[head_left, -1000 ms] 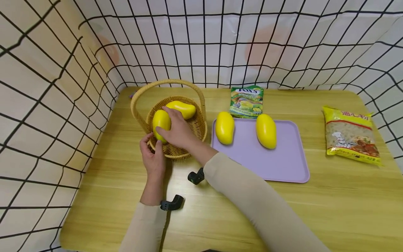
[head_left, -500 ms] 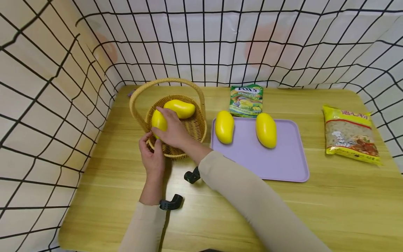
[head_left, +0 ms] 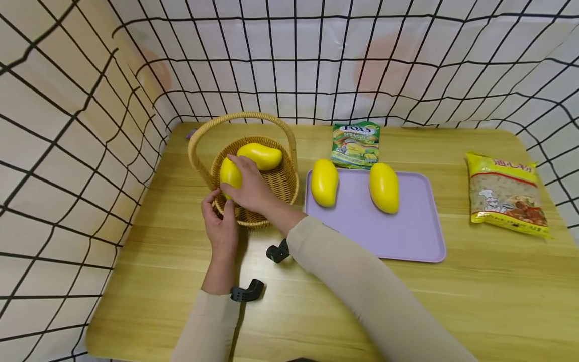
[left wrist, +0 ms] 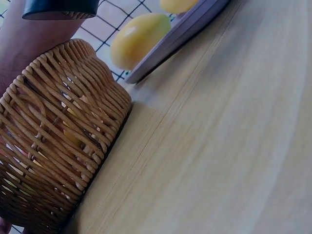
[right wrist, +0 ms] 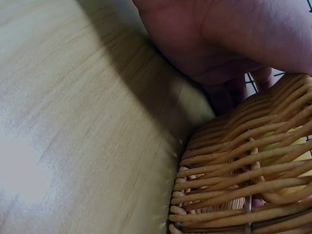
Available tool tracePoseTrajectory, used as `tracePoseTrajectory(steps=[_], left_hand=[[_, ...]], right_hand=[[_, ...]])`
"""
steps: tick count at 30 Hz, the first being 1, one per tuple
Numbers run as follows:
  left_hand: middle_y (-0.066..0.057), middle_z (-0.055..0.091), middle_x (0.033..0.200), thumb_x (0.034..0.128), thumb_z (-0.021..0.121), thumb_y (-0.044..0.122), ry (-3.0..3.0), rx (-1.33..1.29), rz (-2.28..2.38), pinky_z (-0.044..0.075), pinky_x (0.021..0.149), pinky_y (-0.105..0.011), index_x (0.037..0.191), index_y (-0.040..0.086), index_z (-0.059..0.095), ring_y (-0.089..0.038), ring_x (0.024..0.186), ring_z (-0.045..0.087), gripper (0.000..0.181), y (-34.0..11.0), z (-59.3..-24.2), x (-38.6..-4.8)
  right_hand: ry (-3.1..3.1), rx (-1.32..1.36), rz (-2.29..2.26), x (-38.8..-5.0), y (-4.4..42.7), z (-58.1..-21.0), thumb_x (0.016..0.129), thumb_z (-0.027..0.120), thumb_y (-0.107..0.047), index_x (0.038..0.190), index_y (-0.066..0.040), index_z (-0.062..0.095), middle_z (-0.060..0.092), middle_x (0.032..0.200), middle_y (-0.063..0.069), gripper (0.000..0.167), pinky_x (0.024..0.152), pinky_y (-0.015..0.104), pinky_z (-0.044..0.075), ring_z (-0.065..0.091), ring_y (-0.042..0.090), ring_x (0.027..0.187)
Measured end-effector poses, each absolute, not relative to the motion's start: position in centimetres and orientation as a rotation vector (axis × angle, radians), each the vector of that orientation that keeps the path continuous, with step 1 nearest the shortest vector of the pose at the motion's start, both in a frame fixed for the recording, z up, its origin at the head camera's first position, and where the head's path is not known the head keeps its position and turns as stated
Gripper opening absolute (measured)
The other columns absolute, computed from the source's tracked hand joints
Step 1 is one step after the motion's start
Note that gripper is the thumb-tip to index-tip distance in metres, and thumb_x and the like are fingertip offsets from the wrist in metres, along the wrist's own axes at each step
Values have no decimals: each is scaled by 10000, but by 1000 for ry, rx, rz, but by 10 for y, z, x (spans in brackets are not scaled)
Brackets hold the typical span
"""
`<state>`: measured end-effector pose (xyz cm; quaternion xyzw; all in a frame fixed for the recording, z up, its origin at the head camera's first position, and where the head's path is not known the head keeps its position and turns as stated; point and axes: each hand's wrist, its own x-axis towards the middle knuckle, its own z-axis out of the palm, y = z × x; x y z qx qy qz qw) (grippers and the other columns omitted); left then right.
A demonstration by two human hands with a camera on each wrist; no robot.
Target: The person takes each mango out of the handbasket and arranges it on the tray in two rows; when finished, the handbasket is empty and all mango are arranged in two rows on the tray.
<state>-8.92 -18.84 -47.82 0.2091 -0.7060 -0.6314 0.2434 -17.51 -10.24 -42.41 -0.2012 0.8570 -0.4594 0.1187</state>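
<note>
Inside a wicker basket (head_left: 285,188) with a tall arched handle, my right hand (head_left: 253,187) grips a yellow mango (head_left: 230,173), its fingers covering the right side of the fruit. Another mango (head_left: 261,156) lies behind it in the basket, on its side. My left hand (head_left: 220,229) holds the basket's near-left rim; the right wrist view shows that hand (right wrist: 209,39) with its thumb over the rim and some fingers outside the wall. Through the weave, the left wrist view gives only glimpses of yellow.
To the right, a lilac tray (head_left: 398,241) bears a mango (head_left: 324,183) at its left and a second mango (head_left: 384,188) farther right. A green candy packet (head_left: 356,146) lies behind it, and a yellow food bag (head_left: 506,196) at far right. Black mesh (head_left: 296,60) encloses the table.
My right hand and its mango have shifted slightly left and lower into the basket, mostly in the first half second. My left hand stays at the rim.
</note>
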Motion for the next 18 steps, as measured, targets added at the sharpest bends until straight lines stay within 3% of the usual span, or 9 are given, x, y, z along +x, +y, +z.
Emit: tracePoseTrajectory(steps=[18], left_hand=[[-36, 488, 1449, 954, 574, 105, -1909, 549, -1747, 410, 841, -197, 1349, 73, 529, -154, 1136, 492, 399, -189, -478, -90]], right_hand=[[2531, -599, -1239, -176, -103, -424, 981, 664, -348, 1585, -168, 363, 219, 1693, 102, 699, 1213, 436, 342, 345, 283, 1517]])
